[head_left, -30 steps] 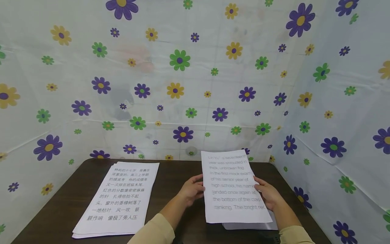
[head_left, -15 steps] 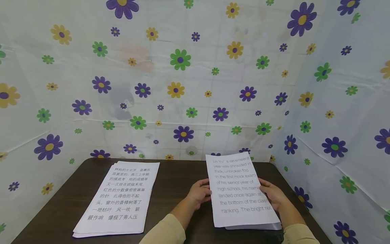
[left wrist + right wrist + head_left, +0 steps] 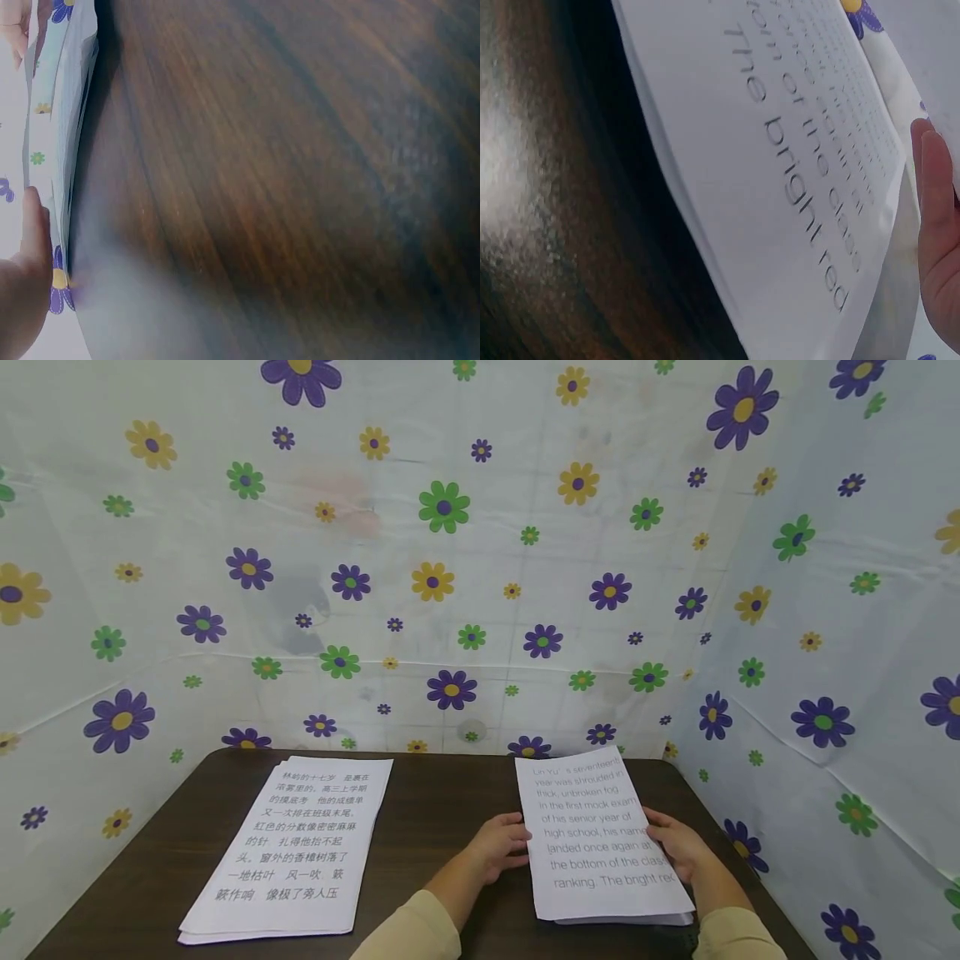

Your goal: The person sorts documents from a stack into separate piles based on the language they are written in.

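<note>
A white sheet of paper printed with English text is tilted over the right part of the table. My left hand pinches its left edge and my right hand its right edge. Beneath it, more paper lies on the table; in the left wrist view the stack's edge shows several layers. Printed lines show on a page in the right wrist view, below the right hand. The head view hides most of that stack behind the held sheet.
A slightly uneven stack of paper with Chinese text lies on the left of the dark wooden table. Flower-patterned cloth stands close behind and along the sides. A black object sits by the right wrist.
Both hands have brought the English sheet down and slightly to the right. It now covers nearly all of the paper beneath, which showed more at the bottom earlier. The left stack has not moved.
</note>
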The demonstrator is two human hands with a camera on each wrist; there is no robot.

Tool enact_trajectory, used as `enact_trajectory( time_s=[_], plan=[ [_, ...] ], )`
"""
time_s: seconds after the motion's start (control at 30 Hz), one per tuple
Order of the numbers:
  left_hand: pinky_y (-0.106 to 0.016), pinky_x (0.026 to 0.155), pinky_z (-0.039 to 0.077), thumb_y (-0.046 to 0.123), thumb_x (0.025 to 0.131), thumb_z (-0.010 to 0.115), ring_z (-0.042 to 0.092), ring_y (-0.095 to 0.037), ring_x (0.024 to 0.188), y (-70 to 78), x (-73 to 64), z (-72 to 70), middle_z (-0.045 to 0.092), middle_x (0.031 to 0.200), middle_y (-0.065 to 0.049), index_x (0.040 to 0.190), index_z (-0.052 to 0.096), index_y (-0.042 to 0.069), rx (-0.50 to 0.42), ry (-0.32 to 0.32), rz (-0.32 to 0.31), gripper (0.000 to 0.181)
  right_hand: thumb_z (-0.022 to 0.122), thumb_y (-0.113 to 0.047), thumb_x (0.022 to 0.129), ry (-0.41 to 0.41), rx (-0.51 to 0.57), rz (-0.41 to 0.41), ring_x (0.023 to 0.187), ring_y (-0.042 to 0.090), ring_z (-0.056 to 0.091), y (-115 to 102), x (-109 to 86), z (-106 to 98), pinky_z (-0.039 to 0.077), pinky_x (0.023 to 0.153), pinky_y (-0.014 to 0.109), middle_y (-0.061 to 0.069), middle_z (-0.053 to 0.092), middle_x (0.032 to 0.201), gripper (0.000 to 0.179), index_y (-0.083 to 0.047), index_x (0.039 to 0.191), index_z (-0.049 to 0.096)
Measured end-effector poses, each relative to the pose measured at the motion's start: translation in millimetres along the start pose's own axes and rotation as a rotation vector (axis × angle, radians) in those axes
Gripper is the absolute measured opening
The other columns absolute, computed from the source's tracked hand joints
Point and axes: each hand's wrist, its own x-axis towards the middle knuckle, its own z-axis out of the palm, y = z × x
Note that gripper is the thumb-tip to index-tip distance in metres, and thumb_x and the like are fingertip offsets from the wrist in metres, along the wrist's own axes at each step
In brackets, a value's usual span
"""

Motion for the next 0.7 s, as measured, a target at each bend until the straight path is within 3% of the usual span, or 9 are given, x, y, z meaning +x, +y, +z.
enact_trajectory(
  time_s=[0.3,0.43,0.57,0.7],
  plan=[
    [-0.061,0.098,0.048,0.005,0.087,0.056,0.043,-0.049,0.13,-6.5,-0.1,6.8,0.048,0.136,-0.031,0.143,0.031,-0.012,0.015,-0.039,-0.033,0.064,0.039,-0.013,0.104,0.043,-0.024,0.022,0.085,0.017,0.066,11,4.3,-2,0.057,0.073,0.035,0.012,0.065,0.114,0.05,-0.002,0.152,0.028],
    [-0.064,0.099,0.046,0.005,0.086,0.056,0.04,-0.052,0.132,-9.6,-0.3,6.9,0.046,0.138,-0.032,0.143,0.031,-0.012,0.017,-0.035,-0.036,0.064,0.041,-0.016,0.104,0.061,-0.052,0.021,0.087,0.018,0.064,15,6.3,0,0.055,0.072,0.033,0.024,0.058,0.125,0.051,0.0,0.151,0.028],
    [-0.064,0.099,0.046,0.005,0.087,0.056,0.04,-0.052,0.131,-11.3,-0.1,7.2,0.047,0.137,-0.031,0.143,0.032,-0.011,0.017,-0.045,-0.035,0.063,0.04,-0.018,0.105,0.082,-0.104,0.01,0.102,0.028,0.06,15,7.1,3,0.053,0.079,0.035,0.032,0.043,0.141,0.053,0.002,0.151,0.026],
    [-0.065,0.102,0.043,0.007,0.088,0.057,0.039,-0.051,0.134,-10.2,-0.2,5.9,0.045,0.14,-0.031,0.143,0.033,-0.011,0.042,-0.059,-0.03,0.063,0.038,-0.016,0.104,0.077,-0.192,-0.011,0.13,0.049,0.045,11,6.4,2,0.048,0.1,0.053,0.036,0.033,0.148,0.054,0.007,0.151,0.023]
  ],
)
